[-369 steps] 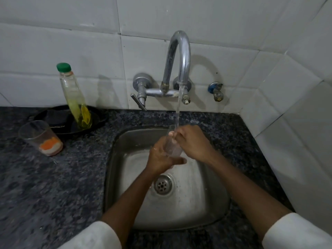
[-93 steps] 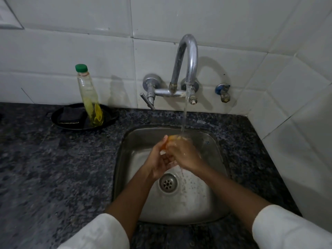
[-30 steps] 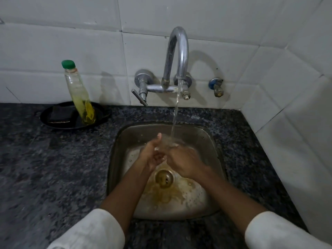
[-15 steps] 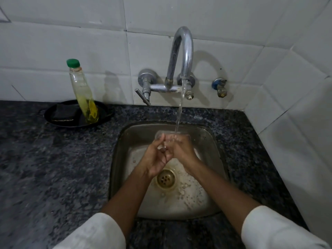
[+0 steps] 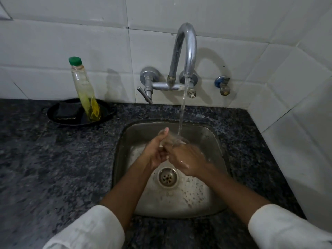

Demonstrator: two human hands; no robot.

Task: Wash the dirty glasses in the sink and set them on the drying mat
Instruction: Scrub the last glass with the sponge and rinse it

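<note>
Both hands grip a clear glass [image 5: 172,139] under the tap stream over the sink [image 5: 213,133]: left hand [image 5: 154,153] beside right hand [image 5: 186,159].

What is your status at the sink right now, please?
Left hand and right hand both on clear glass. Glass under running tap stream, over sink. Nothing in the way.
</note>
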